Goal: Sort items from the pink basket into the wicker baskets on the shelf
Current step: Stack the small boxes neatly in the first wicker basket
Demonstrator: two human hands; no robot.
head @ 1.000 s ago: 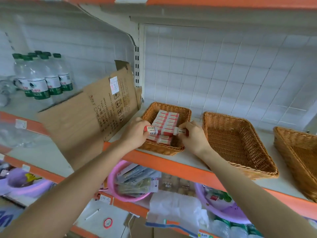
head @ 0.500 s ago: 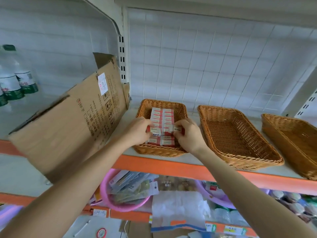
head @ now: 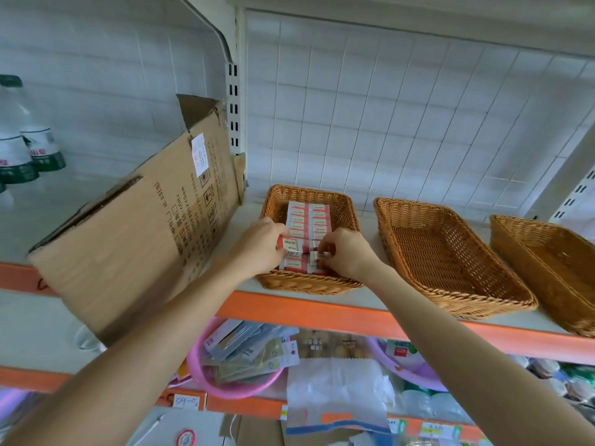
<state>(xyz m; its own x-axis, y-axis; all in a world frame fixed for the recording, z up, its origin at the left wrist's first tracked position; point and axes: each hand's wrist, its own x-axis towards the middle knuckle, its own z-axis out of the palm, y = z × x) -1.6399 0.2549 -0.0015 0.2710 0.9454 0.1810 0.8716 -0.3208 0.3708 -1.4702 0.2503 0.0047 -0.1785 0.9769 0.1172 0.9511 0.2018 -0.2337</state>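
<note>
1. Because the shelf sits high, both arms reach up over its orange front edge, and a tilted cardboard box leans at its left end.
2. Three wicker baskets stand in a row on it. The left wicker basket holds goods, while the middle wicker basket and the right wicker basket show only bare weave.
3. The pink basket sits on the tier below, under the left wicker basket, and is stuffed with flat packets.
4. Small red-and-white boxes lie in two neat rows in the left wicker basket. They look light and stiff, with corners that would probably crush, so they are best pinched across the short ends.
5. The left hand curls its fingers round one box at the near end of the rows.
6. The right hand pinches the end of a neighbouring box between thumb and fingertips, just beside the first.
</note>
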